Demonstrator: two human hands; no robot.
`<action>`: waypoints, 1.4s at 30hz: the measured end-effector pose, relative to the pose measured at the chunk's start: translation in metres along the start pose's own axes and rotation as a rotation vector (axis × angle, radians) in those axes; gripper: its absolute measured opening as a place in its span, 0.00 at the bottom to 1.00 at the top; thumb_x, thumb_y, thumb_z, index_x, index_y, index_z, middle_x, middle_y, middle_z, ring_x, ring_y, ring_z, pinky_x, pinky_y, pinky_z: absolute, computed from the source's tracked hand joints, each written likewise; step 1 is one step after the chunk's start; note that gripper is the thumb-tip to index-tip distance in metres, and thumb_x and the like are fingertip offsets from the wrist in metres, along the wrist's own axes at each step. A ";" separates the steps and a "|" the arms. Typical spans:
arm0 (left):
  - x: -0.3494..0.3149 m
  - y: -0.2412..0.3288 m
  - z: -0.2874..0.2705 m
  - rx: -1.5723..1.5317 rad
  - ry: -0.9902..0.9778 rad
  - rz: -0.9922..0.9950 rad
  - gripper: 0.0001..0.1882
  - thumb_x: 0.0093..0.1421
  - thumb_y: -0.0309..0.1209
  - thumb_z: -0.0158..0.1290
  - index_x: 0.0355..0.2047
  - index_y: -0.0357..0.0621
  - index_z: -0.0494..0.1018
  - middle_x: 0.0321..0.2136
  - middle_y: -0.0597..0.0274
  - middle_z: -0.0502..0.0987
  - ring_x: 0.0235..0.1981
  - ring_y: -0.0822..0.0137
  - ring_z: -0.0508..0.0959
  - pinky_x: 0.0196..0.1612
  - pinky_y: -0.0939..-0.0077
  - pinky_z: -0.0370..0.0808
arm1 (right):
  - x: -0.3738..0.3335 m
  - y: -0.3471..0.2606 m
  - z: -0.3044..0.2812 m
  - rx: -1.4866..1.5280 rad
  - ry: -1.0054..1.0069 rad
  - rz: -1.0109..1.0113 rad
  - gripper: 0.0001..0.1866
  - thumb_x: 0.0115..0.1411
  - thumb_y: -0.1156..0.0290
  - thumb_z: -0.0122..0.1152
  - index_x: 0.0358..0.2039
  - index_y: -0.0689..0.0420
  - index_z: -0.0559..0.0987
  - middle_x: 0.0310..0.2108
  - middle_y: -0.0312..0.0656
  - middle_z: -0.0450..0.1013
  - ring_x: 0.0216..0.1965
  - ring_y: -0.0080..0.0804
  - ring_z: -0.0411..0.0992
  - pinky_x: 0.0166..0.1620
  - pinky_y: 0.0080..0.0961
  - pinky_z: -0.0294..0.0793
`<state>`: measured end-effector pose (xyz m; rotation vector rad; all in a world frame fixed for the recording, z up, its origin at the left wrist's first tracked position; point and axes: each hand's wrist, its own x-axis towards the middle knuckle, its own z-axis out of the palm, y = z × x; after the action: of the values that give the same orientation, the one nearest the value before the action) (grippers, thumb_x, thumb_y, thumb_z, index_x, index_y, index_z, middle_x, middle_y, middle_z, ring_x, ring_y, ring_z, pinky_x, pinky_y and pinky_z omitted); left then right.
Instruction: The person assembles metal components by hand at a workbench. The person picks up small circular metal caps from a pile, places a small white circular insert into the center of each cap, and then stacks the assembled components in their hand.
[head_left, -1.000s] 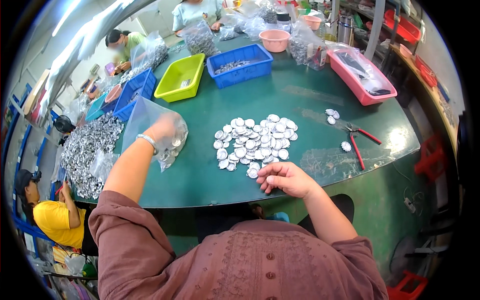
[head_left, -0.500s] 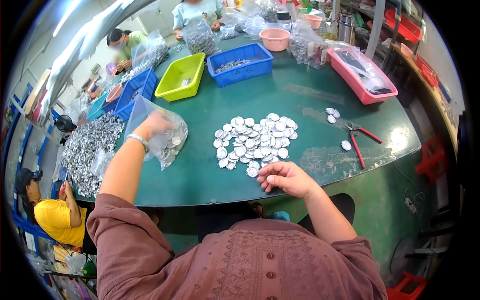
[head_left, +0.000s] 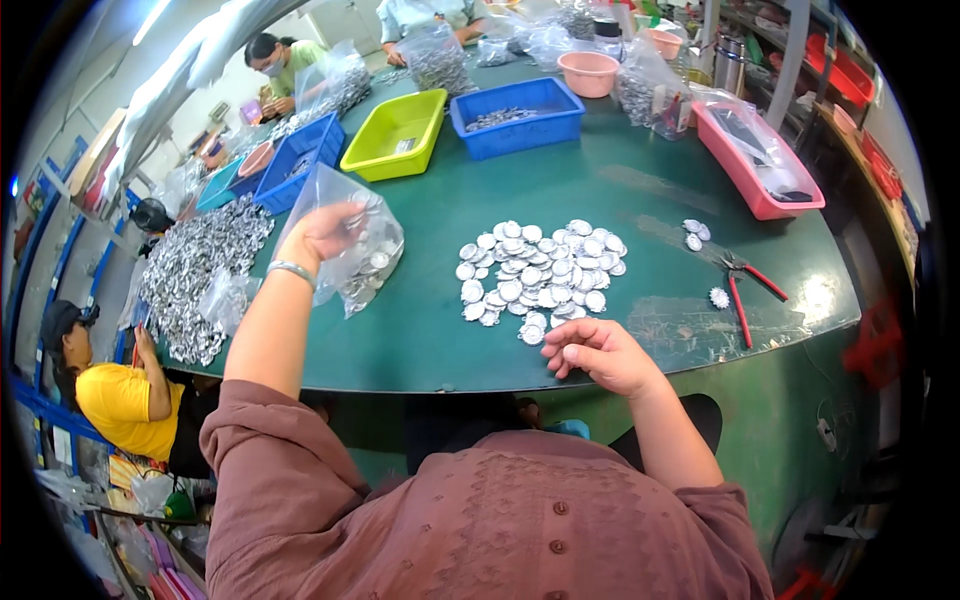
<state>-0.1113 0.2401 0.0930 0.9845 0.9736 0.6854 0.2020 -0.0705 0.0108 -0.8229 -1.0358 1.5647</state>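
My left hand (head_left: 328, 230) is at a clear plastic bag (head_left: 378, 240) on the left of the table, its fingers curled on the plastic. Round silver-grey metal charms show through the bag. A heap of the same scalloped charms (head_left: 540, 270) lies spread on the green table in front of me. My right hand (head_left: 605, 355) rests at the heap's near edge, fingers loosely bent and apart, with nothing visible in them. Its fingertips are close to a charm (head_left: 530, 335) at the edge of the heap.
Red-handled pliers (head_left: 745, 290) lie to the right, near a few loose charms (head_left: 695, 235). A green tray (head_left: 395, 165), blue tray (head_left: 515, 142) and pink tray (head_left: 770, 207) stand farther back. A large pile of metal parts (head_left: 195, 280) covers the left. Other people (head_left: 130, 385) work nearby.
The view has shifted, so the table things appear farther right and higher. My left hand's fingers now show plainly at the bag, and charms show higher inside it. My right hand keeps its place.
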 end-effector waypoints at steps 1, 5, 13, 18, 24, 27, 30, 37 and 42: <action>-0.005 -0.002 0.007 -0.012 0.056 0.000 0.10 0.53 0.24 0.52 0.36 0.38 0.69 0.32 0.61 0.73 0.35 0.66 0.71 0.40 0.75 0.69 | 0.000 0.002 0.000 0.011 0.003 -0.003 0.13 0.55 0.75 0.53 0.41 0.64 0.72 0.36 0.44 0.72 0.33 0.28 0.71 0.36 0.24 0.72; 0.004 -0.005 -0.009 -0.108 -0.035 -0.034 0.08 0.54 0.23 0.51 0.36 0.37 0.69 0.31 0.58 0.73 0.30 0.66 0.73 0.36 0.75 0.74 | 0.003 0.002 0.003 0.026 -0.008 -0.007 0.13 0.55 0.75 0.53 0.41 0.64 0.73 0.35 0.44 0.72 0.33 0.28 0.71 0.36 0.23 0.72; 0.022 -0.001 -0.018 -0.347 -0.121 -0.162 0.11 0.53 0.21 0.50 0.37 0.30 0.64 0.29 0.51 0.71 0.29 0.63 0.73 0.28 0.76 0.75 | 0.002 0.001 0.005 0.035 0.000 -0.007 0.13 0.55 0.75 0.53 0.41 0.65 0.73 0.35 0.44 0.72 0.33 0.28 0.71 0.36 0.23 0.72; 0.031 -0.005 -0.005 -0.434 -0.095 -0.161 0.14 0.52 0.23 0.51 0.37 0.30 0.61 0.30 0.49 0.69 0.28 0.60 0.72 0.25 0.74 0.75 | 0.000 0.001 0.003 0.038 0.021 -0.015 0.13 0.55 0.75 0.53 0.41 0.65 0.72 0.36 0.43 0.72 0.33 0.28 0.71 0.36 0.23 0.72; 0.017 0.005 0.013 -0.490 0.036 -0.183 0.19 0.51 0.32 0.55 0.40 0.40 0.61 0.31 0.52 0.69 0.27 0.58 0.72 0.23 0.76 0.74 | 0.002 0.003 0.001 0.053 0.001 -0.009 0.13 0.55 0.75 0.52 0.41 0.65 0.72 0.36 0.44 0.71 0.34 0.28 0.70 0.37 0.23 0.72; 0.015 0.000 0.020 -0.447 0.060 -0.133 0.18 0.51 0.32 0.57 0.37 0.38 0.63 0.28 0.51 0.70 0.26 0.57 0.73 0.20 0.77 0.74 | 0.004 0.005 0.002 0.045 -0.007 -0.004 0.13 0.55 0.75 0.52 0.41 0.65 0.72 0.36 0.44 0.72 0.34 0.28 0.70 0.37 0.23 0.71; 0.013 0.000 0.035 -0.438 0.171 -0.105 0.17 0.48 0.24 0.57 0.36 0.38 0.63 0.29 0.50 0.70 0.27 0.56 0.73 0.18 0.77 0.73 | 0.002 0.003 0.001 0.033 0.009 -0.007 0.13 0.55 0.75 0.52 0.41 0.65 0.72 0.36 0.44 0.72 0.34 0.28 0.71 0.37 0.23 0.71; 0.005 0.000 0.038 -0.532 0.145 -0.142 0.16 0.48 0.18 0.53 0.37 0.32 0.63 0.33 0.48 0.70 0.30 0.56 0.75 0.20 0.80 0.74 | 0.001 0.006 0.001 0.052 -0.005 -0.041 0.13 0.55 0.75 0.53 0.41 0.65 0.72 0.36 0.44 0.72 0.34 0.28 0.71 0.37 0.22 0.72; 0.006 0.000 0.035 -0.513 0.175 -0.126 0.12 0.50 0.19 0.51 0.36 0.31 0.63 0.31 0.49 0.70 0.29 0.58 0.75 0.19 0.82 0.74 | 0.001 0.006 0.002 0.055 -0.004 -0.046 0.13 0.55 0.75 0.54 0.41 0.65 0.72 0.35 0.44 0.72 0.34 0.28 0.71 0.37 0.22 0.72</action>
<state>-0.0771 0.2319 0.0987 0.4151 0.9368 0.8699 0.1974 -0.0704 0.0060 -0.7540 -1.0039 1.5498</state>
